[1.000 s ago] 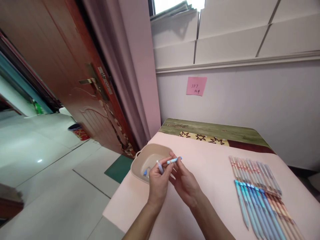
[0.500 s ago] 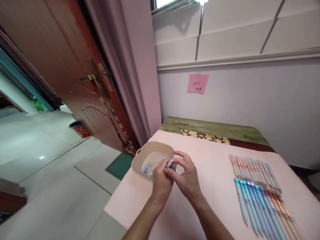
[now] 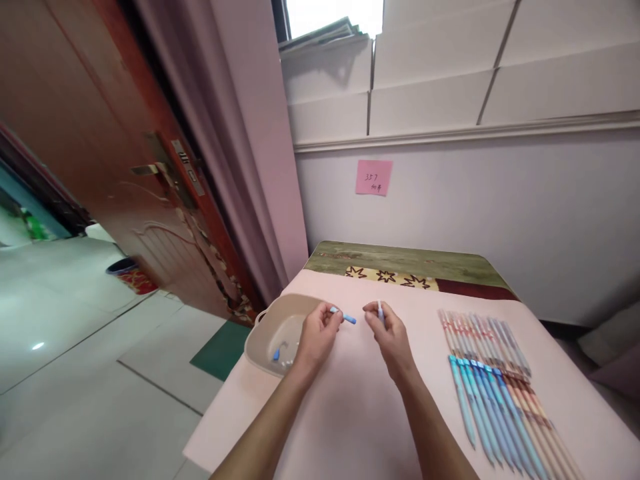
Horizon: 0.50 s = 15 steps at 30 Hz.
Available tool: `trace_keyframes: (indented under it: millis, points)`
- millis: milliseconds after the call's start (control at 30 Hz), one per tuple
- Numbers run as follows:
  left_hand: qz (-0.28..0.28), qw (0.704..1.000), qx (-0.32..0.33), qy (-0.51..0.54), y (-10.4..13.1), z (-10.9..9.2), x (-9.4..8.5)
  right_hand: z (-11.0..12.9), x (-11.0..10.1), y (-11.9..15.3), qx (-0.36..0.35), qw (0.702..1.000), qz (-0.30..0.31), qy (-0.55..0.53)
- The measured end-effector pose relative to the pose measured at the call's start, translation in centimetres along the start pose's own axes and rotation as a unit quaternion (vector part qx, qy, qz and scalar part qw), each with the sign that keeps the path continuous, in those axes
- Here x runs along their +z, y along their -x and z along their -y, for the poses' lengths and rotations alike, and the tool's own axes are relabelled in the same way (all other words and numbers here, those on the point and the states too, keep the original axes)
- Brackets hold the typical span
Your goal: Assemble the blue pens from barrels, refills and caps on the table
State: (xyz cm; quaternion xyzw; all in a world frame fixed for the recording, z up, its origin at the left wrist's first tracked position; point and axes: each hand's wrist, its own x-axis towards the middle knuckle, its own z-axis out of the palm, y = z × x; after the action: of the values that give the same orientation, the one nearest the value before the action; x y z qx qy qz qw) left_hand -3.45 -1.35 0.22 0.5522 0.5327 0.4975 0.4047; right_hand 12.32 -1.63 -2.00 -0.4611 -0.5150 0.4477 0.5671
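Over the right rim of a beige plastic basin (image 3: 254,337), my left hand (image 3: 316,337) pinches a small blue tube-like pen part (image 3: 349,319) between thumb and fingers. A short distance to its right, my right hand (image 3: 393,340) grips a small pale lilac-white piece (image 3: 381,311) with a thin white tip pointing up; its exact kind is unclear. The two pieces are apart. A small blue part (image 3: 276,355) and several tiny white bits lie in the basin.
Blue pens (image 3: 493,413) and brown-beige pens (image 3: 540,417) lie side by side at right. Behind them is a row of clear, red-marked pen barrels (image 3: 475,333). A pink note (image 3: 374,177) is on the wall; a wooden door (image 3: 150,220) stands at left.
My hands, together before, have separated, each with a piece in its fingers. The blue part in my left hand now shows clearly. The camera view has turned slightly right.
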Motion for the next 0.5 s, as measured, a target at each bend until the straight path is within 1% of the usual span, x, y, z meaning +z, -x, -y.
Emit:
trace_keyframes:
  millis: [67, 167, 233, 267, 333, 367, 433, 467, 500]
  points:
    - [0.014, 1.0, -0.004, 0.011, -0.3, -0.9, 0.9, -0.5, -0.1, -0.4, 0.005, 1.0, 0.008, 0.013]
    - [0.041, 0.999, -0.011, 0.024, -0.6, -2.2, 2.0, -0.6, -0.1, -0.5, 0.016, 0.999, 0.018, -0.028]
    - [0.088, 0.995, -0.017, 0.034, -0.9, -2.9, 1.9, -0.5, -0.2, -0.4, 0.026, 0.998, 0.016, -0.046]
    - [0.116, 0.992, -0.021, 0.037, -1.1, -3.2, 1.5, -0.5, -0.3, -0.3, 0.035, 0.998, 0.016, -0.052]
    - [0.151, 0.988, -0.023, 0.024, -1.8, -3.5, -0.2, -0.7, -0.5, -0.1, 0.064, 0.995, 0.013, -0.074]
    - [0.148, 0.989, -0.021, 0.005, -2.1, -3.4, -1.3, -0.9, -0.7, 0.0, 0.079, 0.992, 0.011, -0.093]
    - [0.102, 0.992, -0.011, -0.07, -2.8, -2.4, -4.2, -1.5, -1.0, 0.3, 0.104, 0.985, 0.004, -0.14]
    - [0.079, 0.989, -0.006, -0.124, -3.0, -1.7, -5.7, -1.9, -1.2, 0.4, 0.111, 0.98, 0.0, -0.164]
    - [0.062, 0.978, -0.005, -0.2, -3.2, -0.8, -7.2, -2.2, -1.4, 0.6, 0.114, 0.976, -0.003, -0.186]
